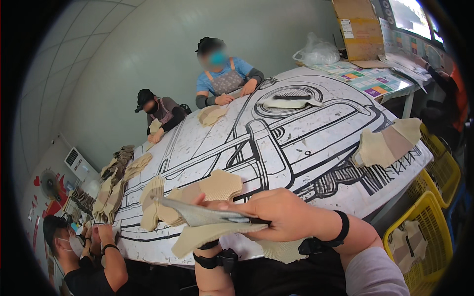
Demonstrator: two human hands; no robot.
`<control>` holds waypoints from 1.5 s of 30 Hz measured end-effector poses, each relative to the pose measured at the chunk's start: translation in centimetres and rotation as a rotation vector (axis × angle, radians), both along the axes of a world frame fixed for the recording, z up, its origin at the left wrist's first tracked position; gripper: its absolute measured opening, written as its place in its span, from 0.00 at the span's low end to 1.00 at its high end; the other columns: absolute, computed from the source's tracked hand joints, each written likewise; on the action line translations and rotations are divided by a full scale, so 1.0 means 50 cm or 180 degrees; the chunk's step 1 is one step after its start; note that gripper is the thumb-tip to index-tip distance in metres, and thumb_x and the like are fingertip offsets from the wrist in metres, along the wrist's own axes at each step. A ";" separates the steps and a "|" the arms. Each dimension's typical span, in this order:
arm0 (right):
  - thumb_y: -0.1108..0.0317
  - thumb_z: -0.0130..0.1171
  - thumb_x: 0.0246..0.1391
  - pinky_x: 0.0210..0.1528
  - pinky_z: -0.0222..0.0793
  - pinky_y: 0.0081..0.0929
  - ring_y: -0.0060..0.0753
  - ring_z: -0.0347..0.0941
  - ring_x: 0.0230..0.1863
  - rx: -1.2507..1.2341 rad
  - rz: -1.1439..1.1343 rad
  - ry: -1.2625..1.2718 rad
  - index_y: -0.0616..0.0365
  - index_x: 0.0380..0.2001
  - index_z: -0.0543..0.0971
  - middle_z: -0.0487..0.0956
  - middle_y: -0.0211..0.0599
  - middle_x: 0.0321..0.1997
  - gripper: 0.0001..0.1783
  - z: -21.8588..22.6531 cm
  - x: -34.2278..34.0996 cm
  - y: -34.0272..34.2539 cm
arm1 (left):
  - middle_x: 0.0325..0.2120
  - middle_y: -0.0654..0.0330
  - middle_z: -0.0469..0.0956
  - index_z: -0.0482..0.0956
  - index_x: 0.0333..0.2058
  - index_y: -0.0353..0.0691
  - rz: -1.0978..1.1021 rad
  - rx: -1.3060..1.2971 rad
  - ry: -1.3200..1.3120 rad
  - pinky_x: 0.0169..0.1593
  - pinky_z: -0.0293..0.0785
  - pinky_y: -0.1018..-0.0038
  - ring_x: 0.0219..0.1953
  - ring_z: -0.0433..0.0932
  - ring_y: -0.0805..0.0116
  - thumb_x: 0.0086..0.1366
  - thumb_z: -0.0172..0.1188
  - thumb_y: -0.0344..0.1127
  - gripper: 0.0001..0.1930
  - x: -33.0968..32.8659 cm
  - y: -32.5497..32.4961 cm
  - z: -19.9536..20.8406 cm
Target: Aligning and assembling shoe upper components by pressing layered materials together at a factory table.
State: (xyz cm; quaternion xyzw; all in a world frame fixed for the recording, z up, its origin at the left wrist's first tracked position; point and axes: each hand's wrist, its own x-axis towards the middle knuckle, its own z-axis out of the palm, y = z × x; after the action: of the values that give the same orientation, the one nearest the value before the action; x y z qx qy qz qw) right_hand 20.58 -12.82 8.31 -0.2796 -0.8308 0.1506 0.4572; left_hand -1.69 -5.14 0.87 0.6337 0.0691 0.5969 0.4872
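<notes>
My right hand (279,212) is closed on a folded fabric piece, grey on one face and beige on the other. A small dark item shows beside its fingers, too hidden to name. The grey face (202,211) lies above the beige flap (212,235), with a gap between them. My left hand (200,199) grips the same piece from behind; only fingertips show over its upper edge, the rest hidden by the cloth. Just beyond my hands, beige mesh pieces (217,185) lie overlapping on the table. Another beige piece (281,250) lies below my right wrist.
The table (316,143) has black line drawings. More beige pieces (390,143) lie at its right edge, and stacks (111,192) stand at the left. Yellow baskets (419,241) stand at the right. Several people (224,74) sit around the table, one near my left (89,261).
</notes>
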 end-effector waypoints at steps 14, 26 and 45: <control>0.71 0.64 0.40 0.37 0.69 0.31 0.41 0.74 0.35 0.0173 0.1011 0.0209 0.56 0.49 0.74 0.78 0.37 0.35 0.27 -0.013 -0.005 0.013 | 0.30 0.57 0.77 0.75 0.32 0.45 -0.2166 0.0449 -0.0799 0.38 0.70 0.62 0.32 0.74 0.58 0.57 0.62 0.39 0.08 0.046 0.004 0.034; 0.69 0.53 0.57 0.50 0.65 0.21 0.21 0.69 0.46 -0.1550 0.1105 0.1785 0.61 0.55 0.66 0.75 0.32 0.45 0.22 -0.047 0.018 0.068 | 0.43 0.52 0.74 0.50 0.61 0.38 0.0226 -0.0113 -0.0040 0.50 0.70 0.66 0.45 0.74 0.62 0.49 0.66 0.26 0.43 0.062 0.020 0.118; 0.66 0.56 0.56 0.44 0.69 0.20 0.21 0.72 0.41 -0.2514 0.0649 0.2145 0.65 0.46 0.72 0.77 0.35 0.41 0.17 -0.101 0.048 0.148 | 0.38 0.60 0.77 0.75 0.43 0.33 -0.0095 -0.0787 0.1237 0.45 0.71 0.75 0.40 0.75 0.72 0.56 0.63 0.31 0.16 0.079 0.077 0.056</control>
State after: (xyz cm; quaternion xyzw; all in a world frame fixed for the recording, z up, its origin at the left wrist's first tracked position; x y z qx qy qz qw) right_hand 23.01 -5.44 3.27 -0.2844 -0.5407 0.5773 0.5418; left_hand 2.25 -1.30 3.65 0.6731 0.2249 0.4434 0.5475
